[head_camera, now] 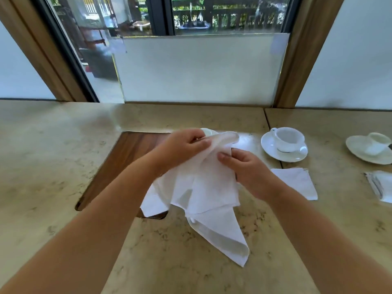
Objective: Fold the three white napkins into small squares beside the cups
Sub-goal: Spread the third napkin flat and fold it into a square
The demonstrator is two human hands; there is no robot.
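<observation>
Cloth is hanging loose: both hands are gripping the third white napkin (207, 187) above the middle of the tabletop (53, 166), the left hand (182, 147) pinching its top edge, the right hand (246, 168) closing on a side fold. Its lowest corner is trailing on the stone toward 6 o'clock. Two folded napkins, one (297, 181) at 3 o'clock and another (381, 185) further right, are lying near the cups (288, 139). A cup (206, 131) is sitting just behind the left hand; a careless shake is likely risking a knock. Uneven corners could be giving a crooked square.
</observation>
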